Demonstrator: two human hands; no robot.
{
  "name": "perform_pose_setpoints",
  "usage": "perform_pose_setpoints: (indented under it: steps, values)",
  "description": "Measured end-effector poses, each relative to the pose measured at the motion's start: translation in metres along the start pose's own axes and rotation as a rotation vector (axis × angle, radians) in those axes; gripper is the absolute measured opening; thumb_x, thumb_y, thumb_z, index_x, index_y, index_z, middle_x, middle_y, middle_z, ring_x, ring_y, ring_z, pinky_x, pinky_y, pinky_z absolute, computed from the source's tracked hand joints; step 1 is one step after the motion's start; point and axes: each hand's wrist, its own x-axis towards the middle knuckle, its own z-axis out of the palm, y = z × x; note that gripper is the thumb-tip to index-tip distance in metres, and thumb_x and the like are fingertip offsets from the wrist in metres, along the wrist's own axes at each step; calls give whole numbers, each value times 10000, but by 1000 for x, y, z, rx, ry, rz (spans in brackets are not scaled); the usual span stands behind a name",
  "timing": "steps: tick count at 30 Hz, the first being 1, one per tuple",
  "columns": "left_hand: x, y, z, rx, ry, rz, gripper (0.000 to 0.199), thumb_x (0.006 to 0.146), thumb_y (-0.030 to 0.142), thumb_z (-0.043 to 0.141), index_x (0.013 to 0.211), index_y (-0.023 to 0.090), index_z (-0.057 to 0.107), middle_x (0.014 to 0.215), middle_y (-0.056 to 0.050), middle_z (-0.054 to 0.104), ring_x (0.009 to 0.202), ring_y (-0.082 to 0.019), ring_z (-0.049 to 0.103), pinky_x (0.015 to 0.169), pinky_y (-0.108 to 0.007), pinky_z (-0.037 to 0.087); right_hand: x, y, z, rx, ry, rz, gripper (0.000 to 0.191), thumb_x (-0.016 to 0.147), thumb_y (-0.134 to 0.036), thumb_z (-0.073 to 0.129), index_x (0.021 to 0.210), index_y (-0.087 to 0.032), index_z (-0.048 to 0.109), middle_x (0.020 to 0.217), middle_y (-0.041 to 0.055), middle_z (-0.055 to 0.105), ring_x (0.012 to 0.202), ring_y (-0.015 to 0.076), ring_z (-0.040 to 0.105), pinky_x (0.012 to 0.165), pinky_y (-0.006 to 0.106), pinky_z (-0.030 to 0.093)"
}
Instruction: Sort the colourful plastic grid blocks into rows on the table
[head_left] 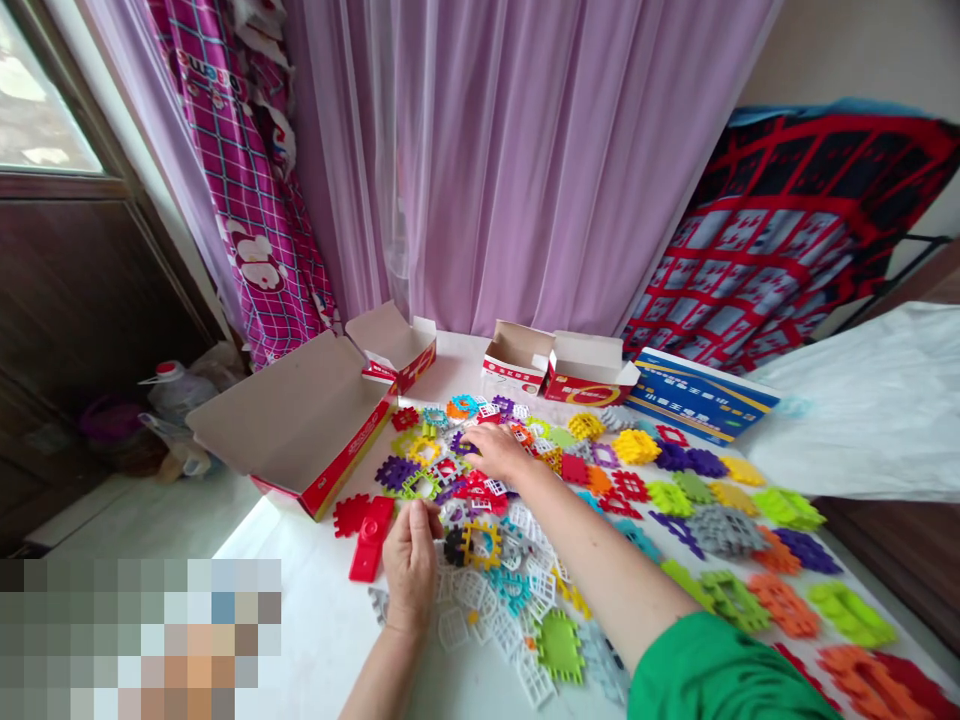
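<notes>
My left hand [411, 562] is closed at the near left edge of the pile, with its fingertips pressed together; what they hold, if anything, is hidden. Just left of it lies a flat red plastic piece [372, 540]. My right hand [495, 450] reaches over the middle of the pile, fingers bent down at a purple piece [463, 443]; whether it grips the piece is unclear. Around both hands are mixed toothed plastic pieces, white window-shaped pieces [453, 625] and a lime green square [559, 646] nearer me.
Open boxes stand behind: a large one [300, 420] at left and smaller ones [517, 360] at the back. A blue box [701, 395] lies right of them. Sorted stacks, such as grey pieces [726, 530], cover the table's right side. A blurred patch hides the lower left.
</notes>
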Motion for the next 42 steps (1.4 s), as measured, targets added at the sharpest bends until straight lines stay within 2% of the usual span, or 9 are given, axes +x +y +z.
perform_pose_setpoints:
  steps: [5, 12, 17, 21, 23, 26, 29, 36, 42]
  values:
    - [0, 1, 0, -37, 16, -16, 450, 911, 597, 413, 710, 233, 585, 576, 15, 538, 559, -158, 513, 576, -272, 423, -26, 18, -2, -20, 51, -40, 262, 896, -228, 553, 1128, -217, 675, 1204, 76, 689, 1168, 223, 580, 1002, 401, 379]
    - [3, 6, -1, -67, 40, -54, 471, 872, 643, 456, 718, 221, 598, 563, 15, 554, 552, -149, 526, 560, -266, 446, -66, 62, -6, 52, 202, 349, 330, 956, -244, 423, 1136, -226, 699, 1070, 67, 744, 974, 199, 679, 847, 295, 473]
    - [5, 2, -3, -110, 65, -93, 493, 862, 666, 467, 733, 210, 607, 590, 10, 589, 559, -143, 545, 570, -263, 463, -86, 84, -18, 107, 151, 385, 312, 913, -208, 455, 1040, -219, 741, 1031, 47, 748, 956, 186, 677, 824, 274, 487]
    - [6, 0, -3, -138, 83, -104, 502, 843, 682, 488, 741, 206, 608, 578, 15, 584, 551, -141, 548, 567, -261, 464, -89, 61, -23, -28, 225, 327, 302, 905, -222, 484, 1078, -227, 732, 1135, 68, 709, 1053, 200, 642, 906, 298, 464]
    - [6, -1, -3, -140, 91, -113, 515, 832, 698, 490, 749, 204, 609, 577, 14, 589, 547, -142, 553, 561, -262, 468, -87, 39, -20, 11, 157, 203, 325, 911, -318, 516, 1170, -240, 696, 1209, 67, 682, 1103, 206, 622, 954, 314, 450]
    - [7, -2, -2, -145, 110, -122, 549, 803, 732, 495, 745, 198, 611, 572, 11, 592, 537, -141, 553, 547, -260, 467, -88, 5, -11, 63, -86, 2, 693, 774, -556, 672, 1377, -237, 552, 1405, 111, 557, 1252, 292, 527, 1039, 405, 404]
    - [7, -2, -1, -156, 113, -127, 563, 796, 739, 495, 737, 192, 615, 574, 9, 593, 532, -137, 554, 538, -255, 461, -91, -15, -4, 42, -150, -76, 934, 666, -612, 745, 1455, -206, 454, 1483, 160, 457, 1324, 356, 438, 1073, 478, 356]
    - [7, 1, 1, -192, 109, -141, 541, 809, 711, 505, 729, 188, 618, 569, 13, 585, 523, -132, 551, 536, -252, 462, -86, -17, 7, 109, 39, -86, 321, 799, -259, 644, 1111, -244, 717, 1069, 49, 728, 1012, 219, 640, 898, 332, 457]
    - [6, 1, 0, -202, 112, -148, 535, 804, 705, 518, 733, 184, 619, 564, 11, 589, 519, -130, 548, 531, -251, 466, -85, -10, 5, 180, 76, 7, 194, 826, -165, 584, 857, -235, 762, 932, 17, 757, 885, 176, 673, 786, 274, 463]
